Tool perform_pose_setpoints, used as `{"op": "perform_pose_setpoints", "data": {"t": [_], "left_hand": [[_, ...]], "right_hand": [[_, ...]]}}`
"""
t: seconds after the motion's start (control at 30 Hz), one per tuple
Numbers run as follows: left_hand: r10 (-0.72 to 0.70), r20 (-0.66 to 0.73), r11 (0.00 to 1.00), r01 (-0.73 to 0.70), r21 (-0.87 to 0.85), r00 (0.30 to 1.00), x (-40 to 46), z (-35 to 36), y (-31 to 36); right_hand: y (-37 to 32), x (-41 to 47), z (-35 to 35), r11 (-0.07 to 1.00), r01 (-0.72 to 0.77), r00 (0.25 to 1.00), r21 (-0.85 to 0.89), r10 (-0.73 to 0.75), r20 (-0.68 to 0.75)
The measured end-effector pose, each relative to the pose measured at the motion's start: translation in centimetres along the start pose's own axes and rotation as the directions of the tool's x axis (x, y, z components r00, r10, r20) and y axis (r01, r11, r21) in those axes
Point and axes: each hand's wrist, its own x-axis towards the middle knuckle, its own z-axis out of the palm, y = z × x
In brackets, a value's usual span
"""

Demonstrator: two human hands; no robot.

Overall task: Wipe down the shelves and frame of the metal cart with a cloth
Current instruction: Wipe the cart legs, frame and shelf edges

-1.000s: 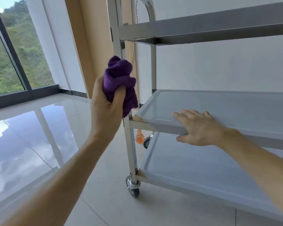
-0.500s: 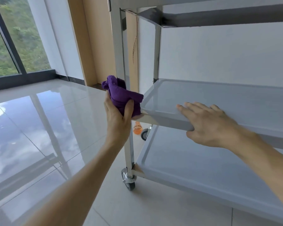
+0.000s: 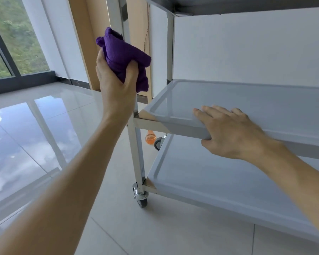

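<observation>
The metal cart fills the right of the view, with a middle shelf (image 3: 256, 103), a lower shelf (image 3: 219, 184) and the underside of a top shelf (image 3: 247, 6). Its near-left upright post (image 3: 136, 155) runs from a caster up behind my left hand. A bunched purple cloth (image 3: 122, 54) is pressed against that post, above the middle shelf's corner, with my left hand (image 3: 116, 87) shut on it. My right hand (image 3: 228, 131) grips the front edge of the middle shelf, fingers flat on top and thumb underneath.
The near caster (image 3: 142, 197) stands on glossy floor tiles (image 3: 44, 144). An orange object (image 3: 150, 138) lies on the floor behind the cart by a rear wheel. A large window (image 3: 11, 43) is at left; a white wall (image 3: 247, 48) stands behind the cart.
My left hand, with the cloth, slid down the post to the middle shelf's corner, then back up the post. My right hand stayed on the shelf edge.
</observation>
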Motion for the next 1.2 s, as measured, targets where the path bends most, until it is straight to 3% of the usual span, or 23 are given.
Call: {"op": "perform_pose_setpoints", "data": {"t": [0.1,0.17,0.2,0.27,0.33,0.5,0.57,0.63,0.73,0.8,0.9,1.03,1.2], "left_hand": [[-0.057,0.029,0.996,0.055,0.064,0.998,-3.4,-0.4,-2.8],[-0.095,0.097,0.994,0.090,0.057,0.991,-5.2,-1.3,-4.5],[-0.094,0.124,0.995,0.088,0.051,0.988,-5.6,-1.9,-5.1],[-0.071,0.151,0.997,0.065,0.040,0.986,-5.7,-2.8,-5.9],[-0.064,0.154,0.998,0.059,0.036,0.986,-6.0,-3.6,-6.6],[-0.177,0.226,0.983,0.160,0.091,0.958,-8.6,-4.8,-9.1],[-0.248,0.256,0.964,0.212,0.163,0.934,-9.5,-4.8,-10.5],[-0.291,0.271,0.949,0.241,0.200,0.918,-10.2,-4.5,-11.9],[-0.313,0.263,0.941,0.260,0.218,0.913,-11.5,-4.1,-14.2],[-0.343,0.258,0.928,0.284,0.241,0.903,-12.5,-4.1,-15.8],[-0.418,0.277,0.896,0.341,0.285,0.865,-14.5,-4.2,-18.4],[-0.516,0.268,0.838,0.415,0.353,0.814,-17.0,-4.3,-20.5],[-0.395,0.233,0.898,0.320,0.303,0.889,-15.0,-3.2,-18.2]], "right_hand": [[0.3,0.1,0.3,1.000,0.016,1.000,0.014,-0.015,-0.026],[0.1,-0.2,0.4,0.995,0.097,0.981,0.006,-0.095,-0.167],[-0.3,-0.4,0.8,0.982,0.186,0.938,0.018,-0.172,-0.302],[-1.8,-1.0,2.2,0.902,0.430,0.736,0.047,-0.320,-0.597],[-3.5,-1.5,4.3,0.820,0.572,0.588,-0.004,-0.414,-0.695],[-4.0,-0.8,9.1,0.797,0.600,0.534,-0.069,-0.464,-0.707],[-4.5,-0.8,11.2,0.758,0.652,0.565,-0.022,-0.506,-0.651],[-4.8,-0.8,13.6,0.783,0.618,0.686,0.073,-0.491,-0.537],[-3.8,-0.6,17.2,0.876,0.384,0.909,0.292,-0.303,-0.288],[-3.1,-1.0,19.7,0.894,0.216,0.976,0.393,-0.192,-0.100],[-2.9,-1.9,22.8,0.905,0.097,0.993,0.414,-0.117,0.022],[-3.5,-2.0,24.1,0.876,0.081,0.995,0.475,-0.041,-0.094],[-3.8,-1.9,24.2,0.884,0.088,0.992,0.460,-0.039,-0.117]]}}
